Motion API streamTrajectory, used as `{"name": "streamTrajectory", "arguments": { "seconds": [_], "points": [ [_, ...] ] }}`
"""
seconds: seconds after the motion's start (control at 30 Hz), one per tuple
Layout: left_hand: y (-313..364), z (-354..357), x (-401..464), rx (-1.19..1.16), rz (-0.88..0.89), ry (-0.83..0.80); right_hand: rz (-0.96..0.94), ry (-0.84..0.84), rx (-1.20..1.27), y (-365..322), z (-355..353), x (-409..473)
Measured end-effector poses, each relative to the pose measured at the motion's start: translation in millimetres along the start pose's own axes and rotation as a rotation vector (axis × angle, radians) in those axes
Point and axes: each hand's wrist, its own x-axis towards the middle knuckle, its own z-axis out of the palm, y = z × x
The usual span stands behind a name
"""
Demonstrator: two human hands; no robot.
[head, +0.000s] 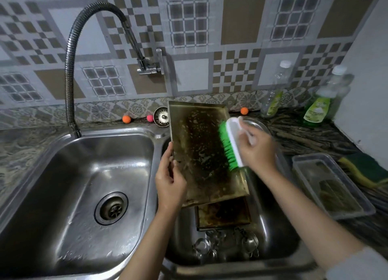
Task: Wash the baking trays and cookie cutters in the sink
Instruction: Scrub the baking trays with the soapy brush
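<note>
Two hands: both over the right basin of the sink (pixel 155 137), seen from the head camera, the only view.
Tray in hand: the baking tray (pixel 201 154) is tilted up over the right basin, its long axis running from the near edge away toward the wall, soiled face toward the person.
Left hand: the left hand (pixel 170 183) grips the tray's left edge near its lower corner, fingers curled round the rim.
Right hand: the right hand (pixel 258 149) is wrapped round the white back of the brush (pixel 228 145), whose green bristles press on the tray's right side.
Key relation: the brush lies along the tray's long axis at its right edge, so the unscrubbed dark middle lies to the left of the right hand; a stroke would likely go leftward across the face.
Waiting items: a second tray (pixel 224 214) lies in the basin beneath, and the cookie cutters (pixel 226 244) sit nearer the person on the basin floor.
Soap: the detergent bottle (pixel 319 109) stands on the counter (pixel 315 137), far right.
</note>
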Motion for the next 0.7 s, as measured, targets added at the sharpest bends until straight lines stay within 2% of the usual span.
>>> {"name": "streamTrajectory", "arguments": {
  "seconds": [0.13, 0.3, 0.43, 0.57, 0.7],
  "points": [
    [-1.2, 0.4, -0.9, -0.015, -0.061, -0.025, -0.039, 0.056, 0.062, -6.5, -30.7, 20.1],
    [1.9, -1.6, 2.7, -0.036, -0.084, 0.036, -0.006, -0.125, -0.032, 17.4, -44.8, 13.9],
    [-2.2, -1.2, 4.7, -0.068, -0.139, 0.035, 0.107, -0.298, 0.120, 22.3, -40.3, -2.2],
    [1.2, 3.0, 1.6, -0.073, -0.113, 0.000, 0.088, -0.349, 0.207, 21.0, -33.0, -9.2],
    [-4.0, 8.1, -0.8, -0.068, -0.120, -0.029, 0.102, -0.322, 0.284, 16.9, -33.0, -13.8]
  ]
}}
